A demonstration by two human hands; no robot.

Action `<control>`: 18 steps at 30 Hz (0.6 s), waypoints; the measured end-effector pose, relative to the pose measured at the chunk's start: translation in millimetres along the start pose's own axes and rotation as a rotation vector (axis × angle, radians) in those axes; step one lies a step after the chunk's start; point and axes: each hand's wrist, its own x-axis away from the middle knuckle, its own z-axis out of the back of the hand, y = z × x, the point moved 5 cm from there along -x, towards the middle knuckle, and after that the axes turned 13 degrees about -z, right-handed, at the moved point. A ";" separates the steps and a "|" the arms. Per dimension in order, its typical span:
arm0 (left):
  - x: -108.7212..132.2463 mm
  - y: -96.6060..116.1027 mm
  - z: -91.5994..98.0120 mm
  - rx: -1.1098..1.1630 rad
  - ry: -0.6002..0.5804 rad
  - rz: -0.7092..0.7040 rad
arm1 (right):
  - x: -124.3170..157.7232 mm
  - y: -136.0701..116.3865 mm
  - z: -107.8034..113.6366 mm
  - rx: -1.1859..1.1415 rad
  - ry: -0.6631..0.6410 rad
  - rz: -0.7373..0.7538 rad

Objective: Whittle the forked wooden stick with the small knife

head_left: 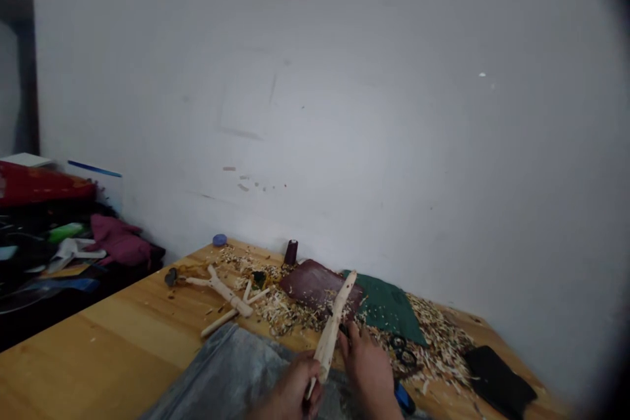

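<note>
My left hand (294, 388) is closed around the lower end of a pale, peeled wooden stick (336, 319) that points up and away over the table. Right beside it, my right hand (368, 371) rests with its fingers touching the stick's middle; a small dark object sits at its fingertips, too small to name. Both hands are above a grey cloth (231, 374) at the table's near edge. Wood shavings (433, 335) cover the table behind them.
A wooden table (98, 354) carries carved forked sticks (224, 295), a maroon sheet (315, 282), a green mat (388, 308), black scissors (403, 351), a dark spool (291, 252), a blue cap (219, 240) and a black pad (499, 380). Cluttered items lie at the left (59, 236). A white wall stands behind.
</note>
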 end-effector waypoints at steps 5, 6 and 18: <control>-1.6 -2.1 -0.3 0.034 0.021 0.033 | -2.4 9.0 -12.9 0.051 0.009 -0.065; -1.2 -1.8 0.2 0.040 0.017 0.051 | -3.6 10.9 -14.2 0.050 0.012 -0.064; -2.7 4.2 28.7 0.017 -0.012 0.197 | 27.7 -23.7 -11.0 -0.083 -0.149 0.117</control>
